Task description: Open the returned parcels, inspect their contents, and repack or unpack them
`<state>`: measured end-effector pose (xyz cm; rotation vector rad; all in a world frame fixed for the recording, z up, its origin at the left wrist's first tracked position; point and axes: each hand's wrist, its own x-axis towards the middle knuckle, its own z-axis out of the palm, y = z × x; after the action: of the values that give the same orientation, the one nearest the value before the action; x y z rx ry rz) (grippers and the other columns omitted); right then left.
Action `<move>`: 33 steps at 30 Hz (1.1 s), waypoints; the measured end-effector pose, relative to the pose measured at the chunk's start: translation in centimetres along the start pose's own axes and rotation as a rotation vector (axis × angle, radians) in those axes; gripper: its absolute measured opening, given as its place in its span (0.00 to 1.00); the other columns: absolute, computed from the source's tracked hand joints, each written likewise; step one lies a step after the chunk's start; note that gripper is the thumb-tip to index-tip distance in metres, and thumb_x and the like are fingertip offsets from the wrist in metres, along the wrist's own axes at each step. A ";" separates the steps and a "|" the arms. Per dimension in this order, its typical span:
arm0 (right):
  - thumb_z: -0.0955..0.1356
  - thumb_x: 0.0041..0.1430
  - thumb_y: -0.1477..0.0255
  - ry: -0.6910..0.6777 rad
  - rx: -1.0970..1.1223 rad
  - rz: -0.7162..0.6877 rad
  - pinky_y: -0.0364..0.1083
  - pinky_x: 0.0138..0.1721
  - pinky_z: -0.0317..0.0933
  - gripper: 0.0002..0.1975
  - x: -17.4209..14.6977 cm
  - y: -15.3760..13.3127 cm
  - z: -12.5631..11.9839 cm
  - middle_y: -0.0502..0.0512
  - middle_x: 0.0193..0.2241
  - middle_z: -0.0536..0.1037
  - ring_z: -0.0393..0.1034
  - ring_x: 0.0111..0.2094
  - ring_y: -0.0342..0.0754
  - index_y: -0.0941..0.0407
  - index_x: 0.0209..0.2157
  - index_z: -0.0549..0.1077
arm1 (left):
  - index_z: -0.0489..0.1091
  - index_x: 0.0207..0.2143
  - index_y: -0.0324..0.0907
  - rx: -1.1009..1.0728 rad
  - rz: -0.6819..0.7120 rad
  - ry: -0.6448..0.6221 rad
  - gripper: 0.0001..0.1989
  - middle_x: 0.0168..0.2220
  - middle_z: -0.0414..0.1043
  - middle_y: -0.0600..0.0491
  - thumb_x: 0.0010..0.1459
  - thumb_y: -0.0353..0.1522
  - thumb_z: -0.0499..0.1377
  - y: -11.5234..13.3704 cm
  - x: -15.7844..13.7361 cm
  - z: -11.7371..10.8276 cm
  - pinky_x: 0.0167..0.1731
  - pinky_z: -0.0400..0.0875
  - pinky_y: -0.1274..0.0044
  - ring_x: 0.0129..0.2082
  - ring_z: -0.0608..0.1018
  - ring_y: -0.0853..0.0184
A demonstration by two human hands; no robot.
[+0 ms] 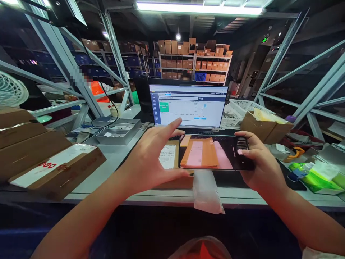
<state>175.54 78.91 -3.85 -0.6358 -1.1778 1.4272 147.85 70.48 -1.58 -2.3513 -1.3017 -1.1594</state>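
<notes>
A smartphone (205, 153) is held sideways between my two hands above the desk. Its screen shows a camera picture of a brown package with a pale label. My left hand (147, 158) grips the phone's left end, thumb along the lower edge, a finger at the upper corner and the index finger raised. My right hand (261, 162) closes round the right end, its thumb by the shutter button. Behind the phone lies a cardboard parcel with a white printed label (168, 156), partly hidden. Beside it, a translucent plastic bag (206, 194) hangs over the desk's front edge.
A lit monitor (188, 108) stands behind the phone. Cardboard boxes (59, 169) sit at left, near a grey open box (118, 131). To the right are an open carton (265, 126), a tape roll (279, 151) and a green packet (318, 178). A person in an orange vest (98, 90) is beyond.
</notes>
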 end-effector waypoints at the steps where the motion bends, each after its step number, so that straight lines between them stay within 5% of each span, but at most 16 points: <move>1: 0.71 0.45 0.78 0.003 -0.001 0.008 0.39 0.21 0.68 0.24 0.2 0.0 0.0 0.50 0.34 0.77 0.72 0.27 0.45 0.51 0.46 0.75 | 0.41 0.73 0.58 0.001 0.000 -0.002 0.58 0.58 0.74 0.48 0.49 0.45 0.73 -0.2 0.2 0.0 0.62 0.65 0.56 0.57 0.76 0.50; 20: 0.74 0.49 0.74 -0.003 -0.026 0.158 0.40 0.26 0.72 0.22 1.4 0.0 -0.6 0.51 0.39 0.79 0.75 0.29 0.45 0.47 0.48 0.75 | 0.41 0.73 0.56 0.025 -0.004 -0.048 0.59 0.56 0.75 0.47 0.49 0.45 0.73 -1.3 1.1 0.3 0.59 0.66 0.60 0.55 0.76 0.52; 33: 0.74 0.49 0.73 -0.002 -0.045 0.094 0.41 0.24 0.70 0.21 1.1 -0.1 -0.8 0.52 0.42 0.79 0.75 0.30 0.45 0.47 0.47 0.75 | 0.42 0.73 0.54 0.044 0.013 -0.036 0.58 0.56 0.75 0.46 0.50 0.43 0.74 -0.6 1.2 0.2 0.60 0.63 0.58 0.55 0.76 0.52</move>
<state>176.04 80.21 -3.77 -0.7291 -1.1980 1.4836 147.85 71.69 -0.92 -2.3567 -1.3074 -1.0781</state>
